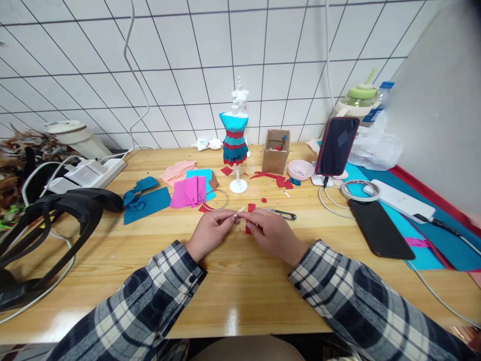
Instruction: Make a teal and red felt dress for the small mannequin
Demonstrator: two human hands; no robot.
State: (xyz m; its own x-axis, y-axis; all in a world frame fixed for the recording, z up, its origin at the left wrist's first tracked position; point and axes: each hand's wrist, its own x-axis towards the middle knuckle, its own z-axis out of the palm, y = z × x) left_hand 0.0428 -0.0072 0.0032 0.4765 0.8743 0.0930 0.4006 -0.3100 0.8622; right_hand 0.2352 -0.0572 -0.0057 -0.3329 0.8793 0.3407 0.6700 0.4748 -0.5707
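Note:
My left hand (213, 229) and my right hand (271, 231) meet low over the middle of the table, fingertips touching. Both are closed in a pinch around a small white strip (241, 209), whose end sticks up between them; its lower part is hidden by the fingers. Red fabric scraps (251, 206) lie by my right fingers, and the black-handled cutter (284, 214) lies just beyond that hand. Behind stands a small white mannequin (239, 98) on a round base, wearing a dress (235, 138) in turquoise, teal and red tiers.
Fabric pieces in pink (191, 192) and teal (150, 205) lie at left, near a black headset (48, 235). Right of the mannequin are a cardboard box (276, 159), a pink bowl (301, 174) and an upright phone (336, 146). A dark phone (379, 228) lies at right.

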